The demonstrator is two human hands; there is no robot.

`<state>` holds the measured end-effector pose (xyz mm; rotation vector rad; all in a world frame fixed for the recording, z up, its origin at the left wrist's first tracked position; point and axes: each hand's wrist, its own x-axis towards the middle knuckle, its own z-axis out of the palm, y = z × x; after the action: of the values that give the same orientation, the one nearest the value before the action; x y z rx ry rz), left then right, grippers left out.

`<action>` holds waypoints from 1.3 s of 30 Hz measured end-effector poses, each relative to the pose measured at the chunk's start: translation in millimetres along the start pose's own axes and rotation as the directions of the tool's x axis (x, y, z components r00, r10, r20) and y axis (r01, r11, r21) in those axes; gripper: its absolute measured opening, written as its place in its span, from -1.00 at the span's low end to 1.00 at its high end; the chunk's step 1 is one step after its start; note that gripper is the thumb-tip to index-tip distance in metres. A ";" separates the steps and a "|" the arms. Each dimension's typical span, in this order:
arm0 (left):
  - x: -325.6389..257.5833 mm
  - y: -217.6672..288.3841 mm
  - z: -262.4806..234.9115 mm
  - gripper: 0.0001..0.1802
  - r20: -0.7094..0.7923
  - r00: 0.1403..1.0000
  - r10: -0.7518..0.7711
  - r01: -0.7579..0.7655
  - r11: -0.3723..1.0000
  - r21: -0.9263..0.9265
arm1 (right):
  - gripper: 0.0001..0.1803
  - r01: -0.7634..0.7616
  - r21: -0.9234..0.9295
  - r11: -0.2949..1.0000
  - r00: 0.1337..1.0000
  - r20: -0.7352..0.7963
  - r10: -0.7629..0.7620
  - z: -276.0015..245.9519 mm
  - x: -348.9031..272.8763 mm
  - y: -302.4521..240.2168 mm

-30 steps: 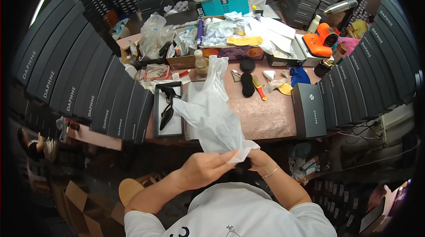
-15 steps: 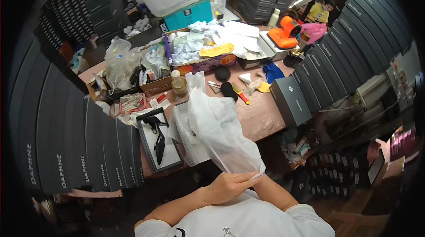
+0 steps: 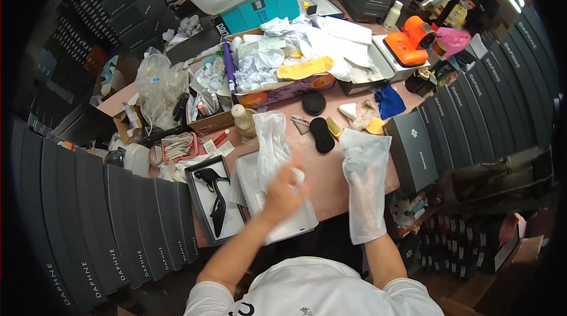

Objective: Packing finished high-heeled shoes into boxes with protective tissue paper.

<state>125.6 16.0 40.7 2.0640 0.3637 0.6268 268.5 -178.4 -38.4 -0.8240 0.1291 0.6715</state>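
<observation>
My right hand (image 3: 365,195) is inside a translucent white plastic bag (image 3: 367,156), which covers it to the wrist. The cloudy plastic hides how the fingers lie. Smeared by motion, my left hand (image 3: 284,195) is above the near edge of the table, in front of another crumpled white plastic bag (image 3: 271,139). That bag lies over an open box (image 3: 298,230) lined with white sheet and clear wrap. Left of it, an open dark shoebox (image 3: 198,215) holds a black high-heeled slingback shoe (image 3: 217,209) on white paper.
Stacks of dark shoeboxes (image 3: 88,215) wall in both sides. A carton of crumpled paper (image 3: 266,97), a bottle (image 3: 243,121), a black oval pad (image 3: 322,134), a blue cloth (image 3: 390,101) and an orange device (image 3: 407,44) stand or lie farther back. A person (image 3: 458,13) is at the far right.
My hands have moved apart from the bag they both held. The right hand is now up inside a bag on the right; the left has moved forward over the box.
</observation>
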 end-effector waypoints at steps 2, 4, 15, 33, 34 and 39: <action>75.2 -38.6 -43.7 -0.10 -0.112 0.981 -0.161 0.184 0.955 0.231 | -0.52 -0.005 -0.120 0.993 0.998 -0.055 -0.001 -40.0 34.6 -9.8; 117.5 -80.7 -67.0 -0.26 0.121 0.928 -0.353 0.264 0.849 0.457 | -0.53 -0.115 -0.476 0.872 0.987 -0.151 0.048 -102.3 56.5 2.7; -42.4 -5.8 -93.3 -0.73 0.236 0.944 -0.230 0.276 0.944 -0.183 | -0.58 0.256 -0.832 0.492 0.963 0.263 -0.056 77.8 -80.4 -31.4; -367.5 71.2 -198.8 -0.89 -0.602 0.557 -0.573 0.773 0.622 0.123 | -0.36 0.771 -0.637 -0.020 0.499 0.584 0.640 232.0 73.0 311.5; -368.3 73.5 -191.3 -0.85 -0.610 0.546 -0.574 0.779 0.616 0.117 | -0.35 0.752 -0.655 -0.069 0.523 0.531 0.666 231.5 82.0 324.6; -344.8 63.4 -162.9 -0.77 -0.578 0.568 -0.586 0.713 0.701 -0.009 | -0.41 0.786 -0.610 0.102 0.397 0.624 0.673 243.4 74.4 338.2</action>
<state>-250.2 -70.7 67.0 1.7059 1.5398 0.7026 89.2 197.6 -113.4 -1.6592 -1.8632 1.0171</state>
